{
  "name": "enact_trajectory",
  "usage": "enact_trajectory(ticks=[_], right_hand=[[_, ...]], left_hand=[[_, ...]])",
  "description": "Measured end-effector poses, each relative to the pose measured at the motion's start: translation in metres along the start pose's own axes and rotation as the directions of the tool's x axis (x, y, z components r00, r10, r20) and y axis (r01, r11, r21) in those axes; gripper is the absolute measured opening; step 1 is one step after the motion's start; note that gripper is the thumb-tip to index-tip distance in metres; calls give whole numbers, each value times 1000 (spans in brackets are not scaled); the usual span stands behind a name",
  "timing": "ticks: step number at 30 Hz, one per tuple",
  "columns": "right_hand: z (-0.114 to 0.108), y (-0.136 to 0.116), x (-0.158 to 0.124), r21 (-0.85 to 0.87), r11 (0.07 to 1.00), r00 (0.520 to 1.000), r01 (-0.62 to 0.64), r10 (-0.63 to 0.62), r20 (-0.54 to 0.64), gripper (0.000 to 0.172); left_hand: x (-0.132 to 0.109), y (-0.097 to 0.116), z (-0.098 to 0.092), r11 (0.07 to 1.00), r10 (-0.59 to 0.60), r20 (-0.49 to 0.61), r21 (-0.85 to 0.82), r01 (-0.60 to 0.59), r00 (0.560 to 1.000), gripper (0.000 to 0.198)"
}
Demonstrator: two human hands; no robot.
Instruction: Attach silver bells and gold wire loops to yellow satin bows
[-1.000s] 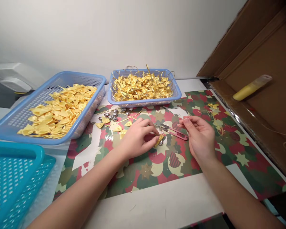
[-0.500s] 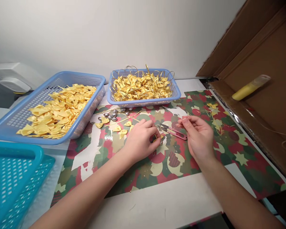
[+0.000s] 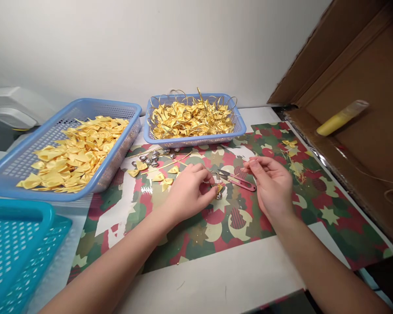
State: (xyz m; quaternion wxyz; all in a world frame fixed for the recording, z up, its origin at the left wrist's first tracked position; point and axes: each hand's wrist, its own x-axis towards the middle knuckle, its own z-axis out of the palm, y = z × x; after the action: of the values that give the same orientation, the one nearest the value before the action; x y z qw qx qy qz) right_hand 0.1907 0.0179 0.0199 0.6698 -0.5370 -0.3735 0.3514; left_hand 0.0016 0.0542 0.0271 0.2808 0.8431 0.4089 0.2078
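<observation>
At mat centre: left hand (image 3: pixel 186 194), fingertips pinching a yellow bow (image 3: pixel 219 189). Just right: right hand (image 3: pixel 272 185), fingertips closed on a fine gold cord (image 3: pixel 237 175). Between the hands: red snips (image 3: pixel 240 182) on the patterned mat (image 3: pixel 317 196). Far: looped-bow basket (image 3: pixel 196 140). Far left: plain-bow basket (image 3: pixel 26 150).

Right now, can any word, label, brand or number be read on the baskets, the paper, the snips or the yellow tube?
None readable.
The patterned paper shows only stars and shapes.
The blue baskets, red thread snips, yellow tube, cardboard box and white device at left show no print.
The yellow bow in the left hand is too small to tell.
</observation>
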Motion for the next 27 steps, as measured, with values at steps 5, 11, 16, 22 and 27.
enact_trajectory(ticks=[5, 11, 16, 22, 27], right_hand=[[5, -1, -1, 42, 998, 999, -37, 35, 40, 17], [18, -18, 4, -48, 996, 968, -72, 81, 237, 20], [33, -27, 22, -154, 987, 909, 52, 17, 416, 20], [42, -19, 38, -212, 976, 888, 49, 55, 456, 23], [25, -16, 24, -406, 892, 922, 200, -31, 385, 12]], left_hand=[[-3, 5, 6, 995, 42, -35, 91, -38, 999, 23], [2, 8, 1, 985, -43, -100, -168, 25, 994, 22], [14, 1, -10, 860, -87, 7, -505, 78, 996, 24], [19, -11, 0, 783, -91, -94, -622, 13, 991, 29], [18, -12, 4, 730, -262, -220, -682, 44, 940, 26]])
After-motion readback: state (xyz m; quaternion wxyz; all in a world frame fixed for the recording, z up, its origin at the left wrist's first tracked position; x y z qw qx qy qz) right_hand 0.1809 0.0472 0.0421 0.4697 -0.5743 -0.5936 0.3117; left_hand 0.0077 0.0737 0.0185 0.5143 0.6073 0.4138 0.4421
